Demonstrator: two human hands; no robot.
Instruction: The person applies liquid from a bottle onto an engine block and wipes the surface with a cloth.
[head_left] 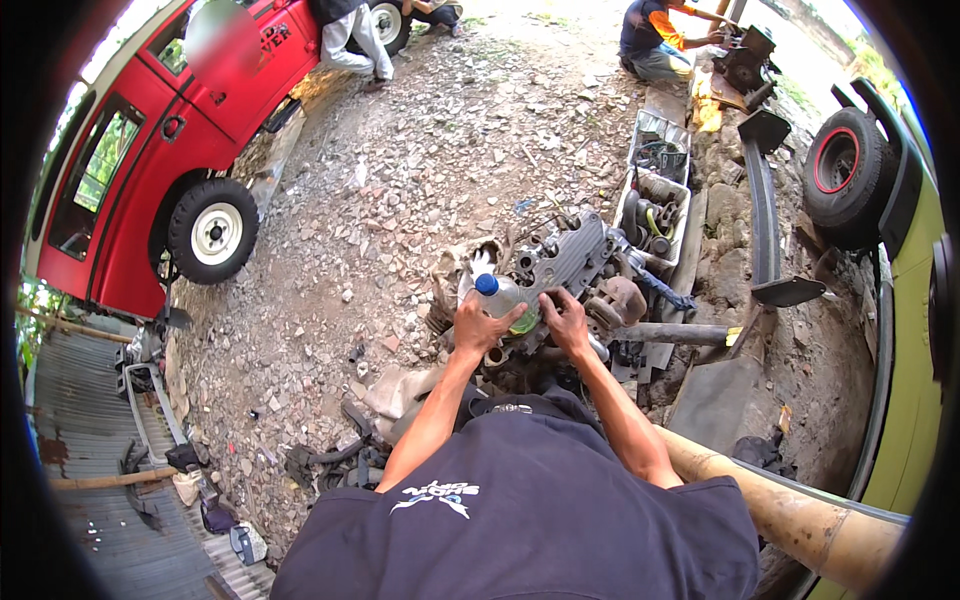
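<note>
Stony ground [330,190] surrounds an engine [577,250]. Over its near part, the left hand [480,326] curls partly closed around a clear bottle [508,296], long axis running from blue cap [487,284], far left, toward near right; the right hand [567,322], fingers bent, lies just right, grip unclear.

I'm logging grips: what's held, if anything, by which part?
The left hand holds a blue-capped bottle by its body; whether the right hand holds anything is unclear.
</note>
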